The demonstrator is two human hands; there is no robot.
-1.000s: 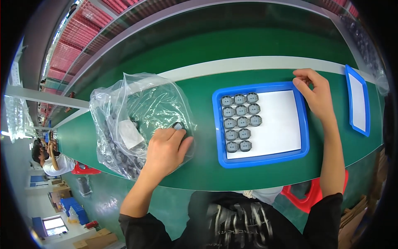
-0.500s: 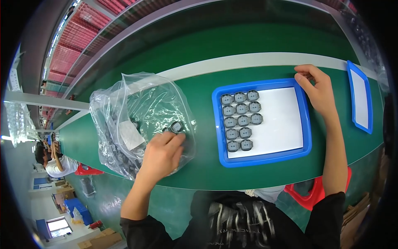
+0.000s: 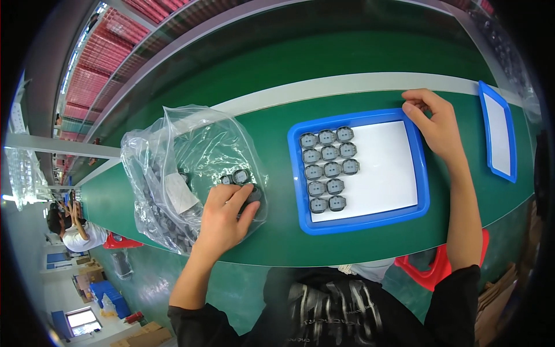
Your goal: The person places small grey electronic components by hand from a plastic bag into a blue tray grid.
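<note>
The left hand [image 3: 222, 220] was positioned over the right-hand portion of the clear plastic bag [image 3: 214, 141], its forearm rising from the lower edge and angled inward, back of the hand uppermost. Its index finger and thumb stood apart, with a dark grey part [image 3: 253, 195] between their tips; whether they were clamped on that part could not be told. Two loose grey parts [image 3: 241, 176] lay side by side just beyond the fingertips, within the outline of the bag; whether they lay under or on top of the film could not be told. The right hand [image 3: 440, 124] was located at the far right corner of the blue tray [image 3: 370, 222], its forearm nearly vertical in view, with fingers loosely curled and thumb extended slightly apart from the index finger; contact with the tray rim could not be confirmed. The tray contained a white sheet [image 3: 387, 168] and thirteen seated parts [image 3: 332, 169], arranged from the left side in five rows: three parts in each of the three far rows, two in each of the two near rows. The bag contained a heap of grey parts [image 3: 167, 225] on its left side and bore a white slip [image 3: 180, 194] near its middle. A second blue tray [image 3: 502, 176], lined with white, was set at the far right of the green bench [image 3: 277, 243].
</note>
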